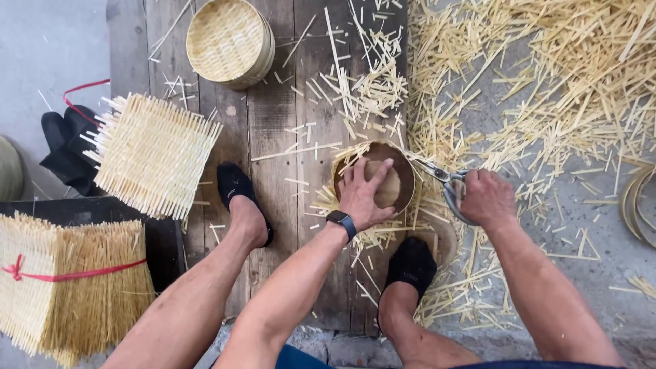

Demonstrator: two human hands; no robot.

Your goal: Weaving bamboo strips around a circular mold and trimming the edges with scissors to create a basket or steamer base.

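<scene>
At far left, on a dark stand: 1 bundle of woven bamboo mats [68, 287], stacked and tied with a red ribbon [41, 275]. Just above and right of it: 1 loose square woven mat [152, 154], strip ends sticking out on every side, tilted across the edge of the plank floor [270, 116], with black cloth and a red cord tucked behind. Top centre, on the planks: 1 stack of round woven baskets [230, 41], rims up. Below, 2 feet in black shoes, planted apart on the wood.

Centre: 1 round bamboo hoop with a wooden block inside [388, 179], set on the planks between the feet, woven strips poking out around its rim. Pressed flat on top of the block: left hand [362, 195], fingers spread, dark watch on the wrist. Just right of the hoop: right hand [486, 198], closed around the handles of metal shears [443, 179], blades pointing at the rim's right edge and touching the protruding strips.

Right side, across the concrete: a thick scatter of cut bamboo strips [547, 82]. At the far right edge: curved bamboo bands [635, 205], partly out of view.
</scene>
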